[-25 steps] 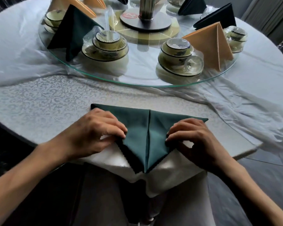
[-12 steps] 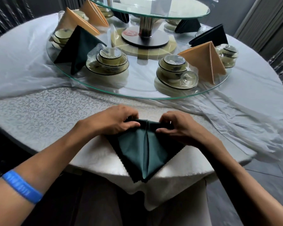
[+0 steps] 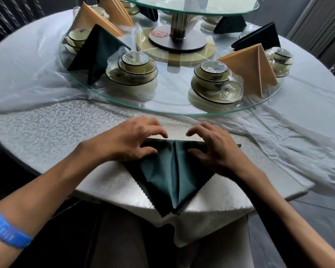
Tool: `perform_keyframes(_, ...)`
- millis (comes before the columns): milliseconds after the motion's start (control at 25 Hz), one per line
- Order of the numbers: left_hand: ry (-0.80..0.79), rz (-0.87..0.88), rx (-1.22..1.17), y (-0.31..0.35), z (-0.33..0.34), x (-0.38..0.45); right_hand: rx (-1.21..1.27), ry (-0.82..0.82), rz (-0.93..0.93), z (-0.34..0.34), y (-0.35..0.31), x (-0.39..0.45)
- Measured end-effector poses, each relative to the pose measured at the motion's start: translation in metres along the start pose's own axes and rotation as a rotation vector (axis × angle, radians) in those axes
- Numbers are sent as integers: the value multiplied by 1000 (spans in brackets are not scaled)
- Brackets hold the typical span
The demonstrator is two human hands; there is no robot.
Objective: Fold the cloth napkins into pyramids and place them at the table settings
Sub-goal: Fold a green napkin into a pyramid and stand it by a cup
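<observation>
A dark green napkin (image 3: 172, 171) lies on the white patterned tablecloth (image 3: 52, 128) at the near table edge. It is folded into a triangle with a centre seam, and its tip hangs over the edge toward me. My left hand (image 3: 128, 140) grips its far left corner, thumb on top and fingers arched over the far edge. My right hand (image 3: 213, 149) grips the far right part the same way. The right corner tip (image 3: 239, 145) pokes out past my right hand.
A glass turntable (image 3: 162, 111) behind the napkin carries a standing green pyramid napkin (image 3: 97, 53), an orange pyramid napkin (image 3: 253, 66), further folded napkins and plastic-wrapped bowl sets (image 3: 132, 70) (image 3: 215, 78). An upper glass tier (image 3: 191, 8) stands on a metal post. Crumpled clear plastic (image 3: 298, 142) lies right.
Both hands moved from the triangle's sides up to its far edge, bunched it together, then spread it flat again. My view tilted up, so more of the turntable shows.
</observation>
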State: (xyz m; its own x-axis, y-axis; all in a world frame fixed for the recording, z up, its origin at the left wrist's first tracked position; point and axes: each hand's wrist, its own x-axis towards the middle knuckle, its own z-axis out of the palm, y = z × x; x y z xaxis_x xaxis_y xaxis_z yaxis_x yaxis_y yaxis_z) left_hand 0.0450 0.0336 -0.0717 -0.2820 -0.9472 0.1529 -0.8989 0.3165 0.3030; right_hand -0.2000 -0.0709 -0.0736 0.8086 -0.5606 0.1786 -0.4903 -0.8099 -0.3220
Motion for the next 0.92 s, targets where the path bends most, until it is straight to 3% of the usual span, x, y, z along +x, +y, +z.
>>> perform_keyframes(80, 113, 90, -6, 21, 5, -30, 0, 128, -102, 4, -14, -33)
perform_keyframes(200, 158, 112, -76, 54, 20, -86, 48, 240, -200, 14, -35, -91)
perform_keyframes(400, 270, 91, -2, 80, 51, -107, -94, 246, -322, 43, -45, -120)
perform_keyframes(720, 390, 63, 7, 97, 66, -103, -93, 401, -290, 59, -55, -124)
perform_keyframes(920, 433, 64, -19, 107, 72, -96, -18, 394, -313, 58, -55, -127)
